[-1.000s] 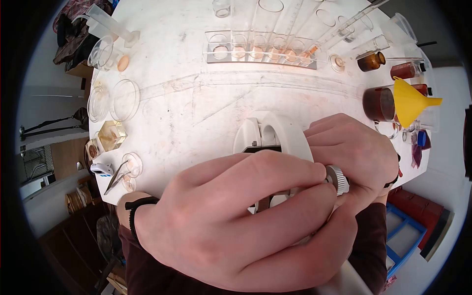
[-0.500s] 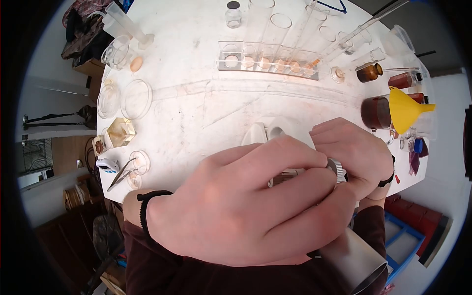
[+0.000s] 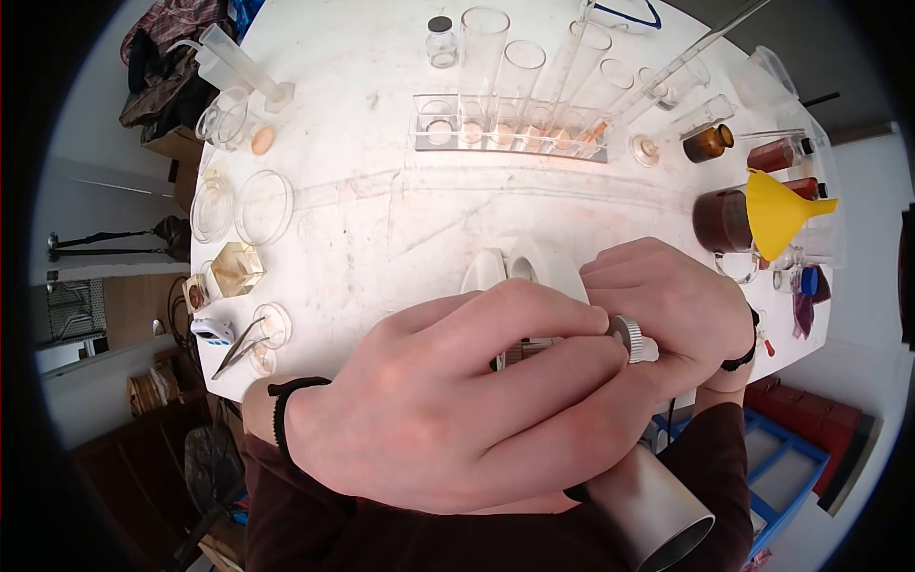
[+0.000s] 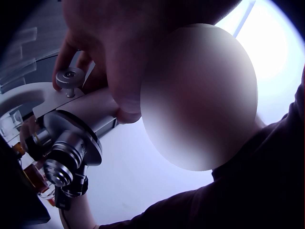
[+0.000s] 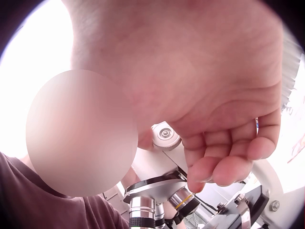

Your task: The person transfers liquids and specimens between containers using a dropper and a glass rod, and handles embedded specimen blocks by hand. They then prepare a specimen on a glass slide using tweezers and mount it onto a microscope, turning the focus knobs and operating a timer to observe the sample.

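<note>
A white microscope [image 3: 556, 262] stands in front of me, largely covered by my hands. My left hand [image 3: 448, 410] wraps over its head, thumb on one side and fingers on the other, with fingertips close to a knurled screw [image 3: 626, 337]. From under this hand a silver eyepiece tube [image 3: 658, 515] points toward my body. The fingers of my right hand [image 3: 672, 305] curl against the microscope's far right side. Below the hands, metal objectives [image 4: 66, 157] hang from the round nosepiece [image 5: 157, 186]. Part of the dark stage [image 5: 243, 210] shows in the right wrist view.
Test tubes stand in a clear rack [image 3: 510, 138] at the back. A beaker of dark liquid [image 3: 721, 221], a yellow funnel [image 3: 782, 212] and a brown bottle [image 3: 707, 143] are at right. Petri dishes [image 3: 264, 208], tweezers [image 3: 238, 345] and a glass hexagonal block [image 3: 236, 270] lie at left.
The silver eyepiece tube has come into fuller view and shifted left. Both hands and the knurled screw sit slightly further left in view; both hands keep their hold. The head view has shifted a little.
</note>
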The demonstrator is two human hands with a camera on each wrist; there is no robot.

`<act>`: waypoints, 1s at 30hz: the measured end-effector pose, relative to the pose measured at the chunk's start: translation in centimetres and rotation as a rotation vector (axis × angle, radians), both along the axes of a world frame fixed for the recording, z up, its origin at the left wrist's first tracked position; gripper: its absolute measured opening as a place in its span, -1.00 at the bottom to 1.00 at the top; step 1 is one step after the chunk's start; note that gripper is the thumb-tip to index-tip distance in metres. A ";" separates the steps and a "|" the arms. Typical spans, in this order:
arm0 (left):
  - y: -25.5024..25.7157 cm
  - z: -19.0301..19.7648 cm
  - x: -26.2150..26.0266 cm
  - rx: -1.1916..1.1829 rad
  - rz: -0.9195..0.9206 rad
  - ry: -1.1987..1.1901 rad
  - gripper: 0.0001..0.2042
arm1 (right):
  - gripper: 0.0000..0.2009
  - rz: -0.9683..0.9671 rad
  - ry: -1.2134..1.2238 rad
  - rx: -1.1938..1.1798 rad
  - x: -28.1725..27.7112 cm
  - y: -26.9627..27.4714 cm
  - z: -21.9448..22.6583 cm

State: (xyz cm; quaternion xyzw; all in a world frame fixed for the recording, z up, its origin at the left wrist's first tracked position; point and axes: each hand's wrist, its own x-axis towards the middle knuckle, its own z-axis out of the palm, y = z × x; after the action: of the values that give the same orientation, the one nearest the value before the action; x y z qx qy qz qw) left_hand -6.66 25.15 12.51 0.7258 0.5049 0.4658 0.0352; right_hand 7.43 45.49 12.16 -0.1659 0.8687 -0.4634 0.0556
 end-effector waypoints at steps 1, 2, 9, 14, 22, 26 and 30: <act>0.0 -0.2 0.0 0.031 0.017 0.029 -0.71 | -0.65 0.001 0.009 -0.003 0.0 0.0 -0.1; 0.0 -0.2 0.1 0.024 0.012 0.026 -0.71 | -0.65 0.001 0.017 -0.002 0.1 0.0 -0.2; -0.4 0.5 -0.2 -0.061 -0.006 0.000 -0.70 | -0.65 -0.006 -0.001 -0.071 0.0 -0.2 -0.7; -0.6 0.1 -0.3 -0.032 -0.008 0.000 -0.63 | -0.66 -0.019 -0.011 -0.050 0.0 -0.5 -0.1; -0.7 0.2 -0.1 -0.028 -0.003 -0.048 -0.59 | -0.67 -0.055 -0.040 0.008 0.5 -1.0 0.2; -0.5 -0.1 0.0 0.007 0.004 -0.039 -0.58 | -0.67 -0.098 -0.011 0.081 0.8 -1.3 0.5; -0.3 -0.1 -0.1 0.029 0.003 -0.018 -0.61 | -0.67 -0.150 0.008 0.082 1.3 -1.8 0.4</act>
State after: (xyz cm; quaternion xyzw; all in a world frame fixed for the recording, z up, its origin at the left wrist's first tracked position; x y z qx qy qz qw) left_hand -6.74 24.84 12.41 0.7213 0.4989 0.4796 0.0285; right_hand 8.74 43.71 12.53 -0.0998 0.8971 -0.4297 0.0238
